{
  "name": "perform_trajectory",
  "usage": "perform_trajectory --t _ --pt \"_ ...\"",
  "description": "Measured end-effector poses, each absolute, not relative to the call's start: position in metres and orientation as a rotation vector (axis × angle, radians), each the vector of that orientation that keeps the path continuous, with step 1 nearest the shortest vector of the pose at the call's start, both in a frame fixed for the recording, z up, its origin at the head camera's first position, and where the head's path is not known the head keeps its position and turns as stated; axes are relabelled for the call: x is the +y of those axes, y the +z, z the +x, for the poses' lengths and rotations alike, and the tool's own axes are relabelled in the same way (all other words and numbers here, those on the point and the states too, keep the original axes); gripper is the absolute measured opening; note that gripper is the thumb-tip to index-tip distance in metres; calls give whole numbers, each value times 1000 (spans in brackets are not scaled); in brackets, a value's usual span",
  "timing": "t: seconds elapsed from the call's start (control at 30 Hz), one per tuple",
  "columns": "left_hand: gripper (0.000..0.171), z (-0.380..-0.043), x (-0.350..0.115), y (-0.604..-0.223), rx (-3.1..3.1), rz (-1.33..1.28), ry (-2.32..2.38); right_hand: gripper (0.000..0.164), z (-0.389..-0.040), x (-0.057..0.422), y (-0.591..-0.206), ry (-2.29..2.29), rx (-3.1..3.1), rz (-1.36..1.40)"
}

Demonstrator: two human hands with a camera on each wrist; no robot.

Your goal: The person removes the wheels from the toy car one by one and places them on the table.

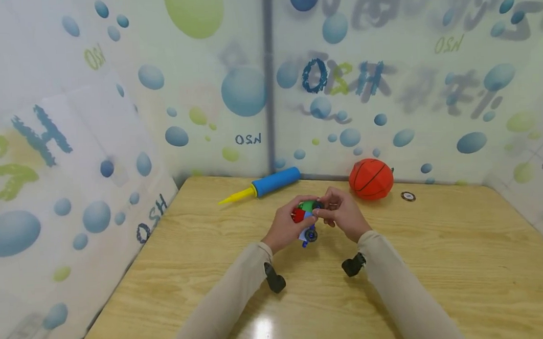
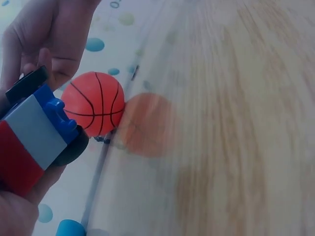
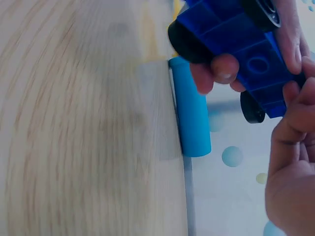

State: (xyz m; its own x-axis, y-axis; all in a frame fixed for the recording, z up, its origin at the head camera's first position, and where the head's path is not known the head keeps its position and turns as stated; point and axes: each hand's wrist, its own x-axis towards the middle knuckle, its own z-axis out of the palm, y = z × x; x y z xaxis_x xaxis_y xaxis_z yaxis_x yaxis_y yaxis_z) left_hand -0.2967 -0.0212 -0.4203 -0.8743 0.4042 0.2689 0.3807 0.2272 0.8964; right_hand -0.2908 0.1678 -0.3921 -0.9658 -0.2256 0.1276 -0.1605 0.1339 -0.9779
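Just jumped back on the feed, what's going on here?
A person holds a small multicolored toy car up off the wooden table. Their left hand grips its body, while the right hand grips one end, beside a black wheel. Toward the table's far edge lie a blue-and-yellow pump on the left, then a red ball and a small round disc on the right. Neither hand is touching those.
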Motion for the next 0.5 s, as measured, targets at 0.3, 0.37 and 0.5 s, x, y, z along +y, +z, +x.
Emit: perform_trajectory --t 0.3,0.37,0.5 --pt "43 -293 -20 -421 2481 775 1806 21 -291 164 -394 -2013 2362 -422" --pt "43 -293 -20 -421 2487 769 1809 22 -291 162 -396 -1987 2408 -446" --pt "43 -293 -21 -422 2516 783 1789 21 -289 161 -398 -1962 2498 -505"
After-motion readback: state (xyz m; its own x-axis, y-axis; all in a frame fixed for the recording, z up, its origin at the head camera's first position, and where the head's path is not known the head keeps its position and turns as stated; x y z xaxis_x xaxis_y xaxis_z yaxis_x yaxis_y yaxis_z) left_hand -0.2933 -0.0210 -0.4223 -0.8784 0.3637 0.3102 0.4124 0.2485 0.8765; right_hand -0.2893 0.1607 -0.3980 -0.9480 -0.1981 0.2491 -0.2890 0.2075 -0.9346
